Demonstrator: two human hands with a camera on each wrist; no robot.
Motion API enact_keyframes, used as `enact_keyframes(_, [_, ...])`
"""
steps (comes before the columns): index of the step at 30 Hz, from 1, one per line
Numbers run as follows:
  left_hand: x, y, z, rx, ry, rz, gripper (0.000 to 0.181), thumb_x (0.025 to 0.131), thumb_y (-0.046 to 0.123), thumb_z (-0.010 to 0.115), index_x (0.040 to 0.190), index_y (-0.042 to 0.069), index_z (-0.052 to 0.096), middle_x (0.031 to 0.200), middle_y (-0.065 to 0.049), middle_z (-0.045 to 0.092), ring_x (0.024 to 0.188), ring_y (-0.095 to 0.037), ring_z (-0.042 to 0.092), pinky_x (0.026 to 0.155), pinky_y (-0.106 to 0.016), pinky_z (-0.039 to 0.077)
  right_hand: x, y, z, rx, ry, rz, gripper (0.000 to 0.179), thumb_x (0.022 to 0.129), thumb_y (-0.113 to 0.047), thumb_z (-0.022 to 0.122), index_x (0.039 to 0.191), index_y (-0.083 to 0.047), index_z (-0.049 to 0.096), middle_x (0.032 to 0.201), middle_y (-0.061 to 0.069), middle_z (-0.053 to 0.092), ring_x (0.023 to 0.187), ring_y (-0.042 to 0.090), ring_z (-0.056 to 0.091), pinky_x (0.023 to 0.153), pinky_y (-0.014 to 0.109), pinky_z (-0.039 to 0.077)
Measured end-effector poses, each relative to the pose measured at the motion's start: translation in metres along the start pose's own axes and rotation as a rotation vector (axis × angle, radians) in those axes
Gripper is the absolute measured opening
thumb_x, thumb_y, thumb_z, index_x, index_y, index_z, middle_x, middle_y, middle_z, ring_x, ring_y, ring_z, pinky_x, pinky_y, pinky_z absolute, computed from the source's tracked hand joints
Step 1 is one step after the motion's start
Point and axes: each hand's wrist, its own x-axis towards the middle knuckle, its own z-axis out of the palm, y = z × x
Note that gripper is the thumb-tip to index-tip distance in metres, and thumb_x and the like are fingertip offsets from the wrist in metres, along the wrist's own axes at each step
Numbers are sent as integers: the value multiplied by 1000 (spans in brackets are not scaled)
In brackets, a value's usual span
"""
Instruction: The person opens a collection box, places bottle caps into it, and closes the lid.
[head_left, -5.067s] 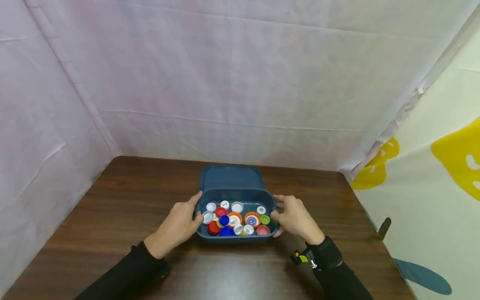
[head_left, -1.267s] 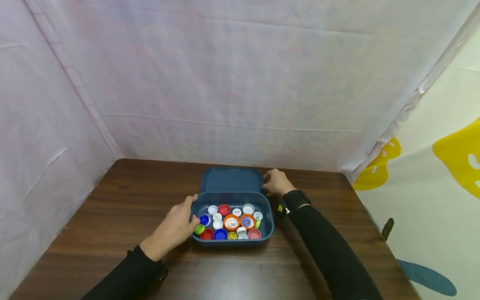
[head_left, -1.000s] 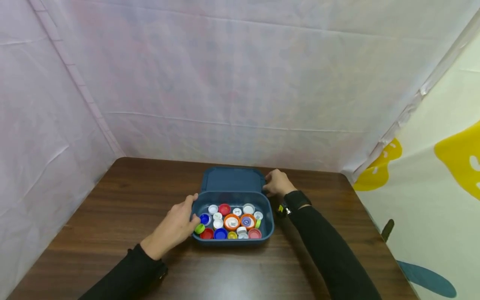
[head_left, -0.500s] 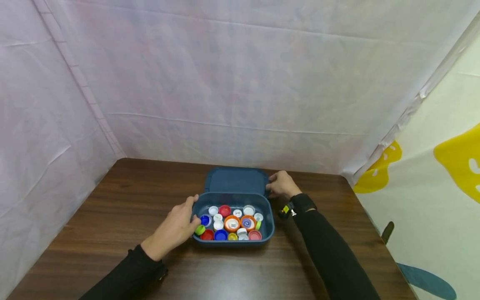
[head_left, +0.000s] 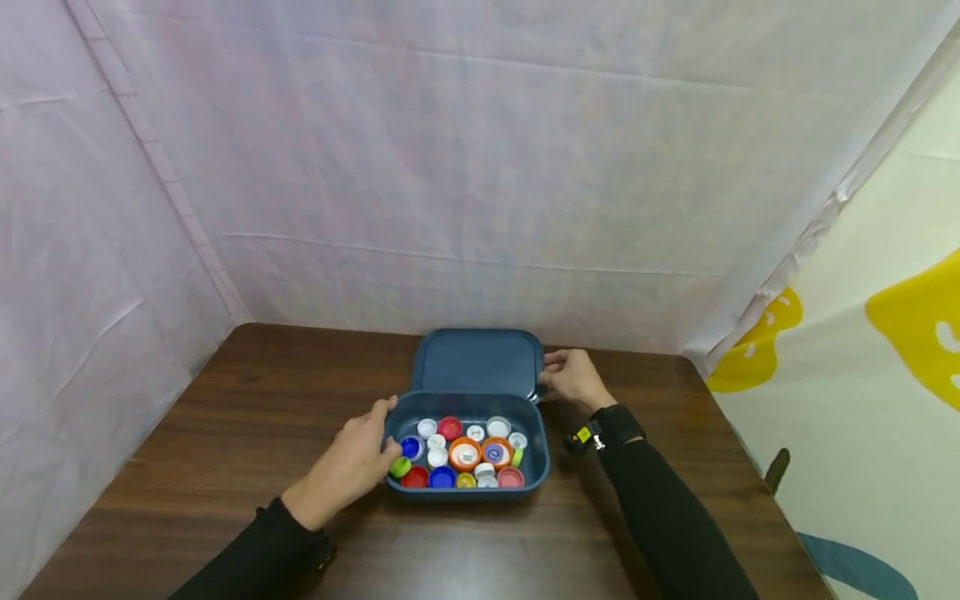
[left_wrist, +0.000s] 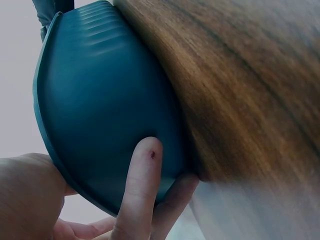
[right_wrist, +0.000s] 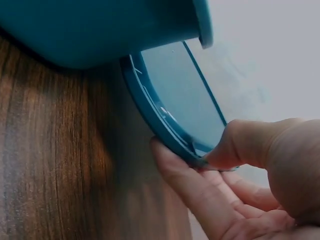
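Observation:
A dark blue plastic box (head_left: 467,492) with rounded corners stands on the table, bottle caps (head_left: 465,454) of several colours lying inside it. My left hand (head_left: 351,457) grips the box's left end, thumb over the rim; in the left wrist view, fingers (left_wrist: 145,175) lie along its outer wall. Behind the box is its matching blue lid (head_left: 478,361). The right hand (head_left: 576,379) pinches the lid's right edge, and the right wrist view shows the thumb on top with fingers (right_wrist: 192,192) underneath. That edge is raised off the table.
The brown wooden table (head_left: 247,467) reaches back to a pale fabric wall (head_left: 465,167). On the right hangs a cream curtain (head_left: 862,442) with yellow shapes. The lid is close to the table's back edge.
Since half a second ago, the right hand has shifted slightly right with the lid, and the lid's near side shows more. Earlier, the right hand left the box's right end and the caps were rearranged.

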Motion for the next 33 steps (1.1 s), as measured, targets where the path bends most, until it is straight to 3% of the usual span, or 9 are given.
enact_keyframes(3, [1, 1, 0, 11, 0, -2, 72, 112, 14, 75, 173, -5, 42, 165, -33, 62, 112, -32, 74, 85, -38, 73, -2, -2, -3, 9, 27, -31, 43, 101, 5, 79, 142, 14, 69, 117, 30, 81, 81, 21, 82, 73, 38, 73])
enact_keyframes(10, [2, 3, 0, 14, -9, -3, 72, 112, 14, 75, 173, -5, 42, 166, -33, 61, 117, -34, 75, 95, -46, 73, -7, -6, -8, 1, 113, -95, 45, 102, 3, 77, 146, 9, 69, 127, 31, 80, 91, 22, 82, 75, 34, 72])
enact_keyframes(17, [2, 3, -2, 35, -17, 12, 70, 113, 17, 74, 173, -3, 44, 169, -32, 59, 133, -40, 73, 112, -62, 63, -13, -15, -13, 56, 197, -176, 46, 101, 2, 77, 147, 6, 71, 122, 27, 79, 89, 14, 81, 76, 32, 72])
enact_keyframes(22, [3, 2, -6, 51, 14, 73, 63, 113, 19, 73, 167, -5, 52, 161, -32, 67, 127, -36, 75, 112, -62, 65, -20, -26, -20, 102, 210, -200, 49, 101, 2, 76, 149, 8, 70, 123, 29, 79, 85, 5, 78, 75, 29, 71])
enact_keyframes(26, [6, 5, -18, 37, 42, 83, 62, 116, 29, 71, 167, -3, 53, 161, -30, 68, 128, -38, 78, 111, -61, 66, -28, -33, -24, 94, 190, -211, 48, 103, -1, 76, 150, 6, 71, 128, 30, 79, 88, 3, 79, 75, 27, 70])
enact_keyframes(33, [24, 13, -47, -117, 193, 174, 70, 119, 42, 68, 170, -1, 48, 155, -30, 72, 125, -42, 81, 102, -59, 70, -49, -38, -19, 38, 114, -266, 45, 105, -2, 76, 149, 4, 71, 129, 30, 80, 91, 9, 82, 77, 30, 71])
